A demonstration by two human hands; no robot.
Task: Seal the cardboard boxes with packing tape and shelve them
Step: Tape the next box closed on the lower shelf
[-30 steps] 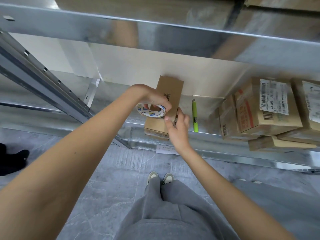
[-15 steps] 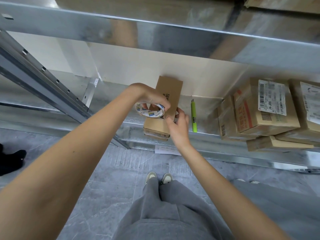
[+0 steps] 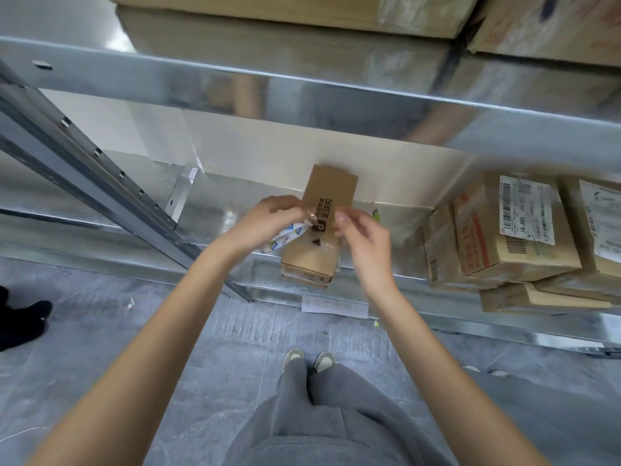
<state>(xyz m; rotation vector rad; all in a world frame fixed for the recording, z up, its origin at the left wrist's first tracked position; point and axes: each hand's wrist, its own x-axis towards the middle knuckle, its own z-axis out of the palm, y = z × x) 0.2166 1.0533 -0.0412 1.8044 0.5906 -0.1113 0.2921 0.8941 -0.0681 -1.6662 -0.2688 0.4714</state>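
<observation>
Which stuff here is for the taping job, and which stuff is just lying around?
For the job:
- small cardboard box on the shelf
- tape roll, held by the left hand
- clear tape strip, pinched by the right hand

Just lying about:
- green pen-like thing, mostly hidden
- labelled boxes stacked at the right
- paper slip on the floor

I am seeing the left hand (image 3: 265,223) gripping a tape roll (image 3: 285,236) while the right hand (image 3: 363,237) is pinching clear tape over a cardboard box (image 3: 316,253) lying on the shelf (image 3: 215,213).
</observation>
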